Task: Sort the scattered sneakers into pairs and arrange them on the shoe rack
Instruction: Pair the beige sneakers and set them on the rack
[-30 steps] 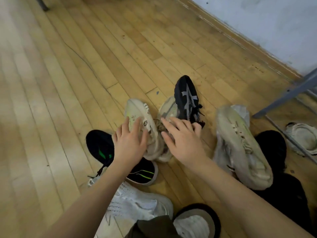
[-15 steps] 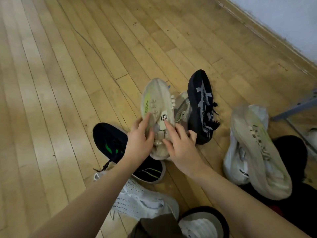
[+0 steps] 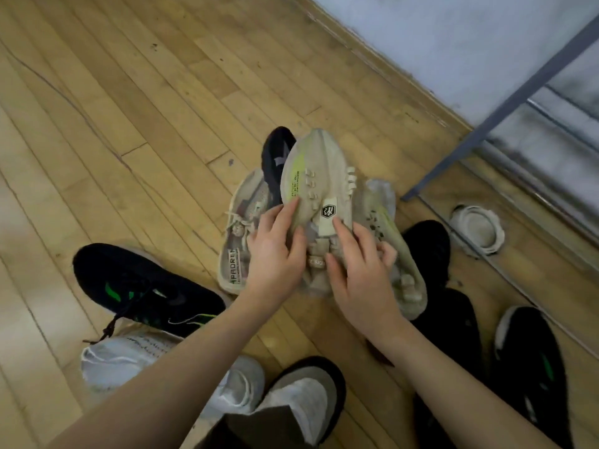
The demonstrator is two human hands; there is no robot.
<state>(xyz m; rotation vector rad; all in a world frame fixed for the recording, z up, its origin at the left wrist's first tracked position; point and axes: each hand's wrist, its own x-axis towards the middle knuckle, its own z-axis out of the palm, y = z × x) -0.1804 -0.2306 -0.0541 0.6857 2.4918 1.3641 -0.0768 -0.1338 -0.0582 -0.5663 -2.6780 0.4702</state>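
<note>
Wooden floor [image 3: 136, 102] open leftward, both hands' grip (left hand [image 3: 275, 254], right hand [image 3: 363, 270]) clamped on beige sneaker [image 3: 319, 176]

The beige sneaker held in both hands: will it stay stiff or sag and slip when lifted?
The beige sneaker looks soft; its knit upper seems creased under the left hand and right hand, so it may sag. Probably light, since fingertips alone seem to hold it. The fabric surface looks unlikely to slip.

Wooden plank floor [image 3: 136, 102] (scuffed): black green-marked sneaker [image 3: 142, 286], white sneaker [image 3: 123, 361], beige sneaker [image 3: 241, 231].
</note>
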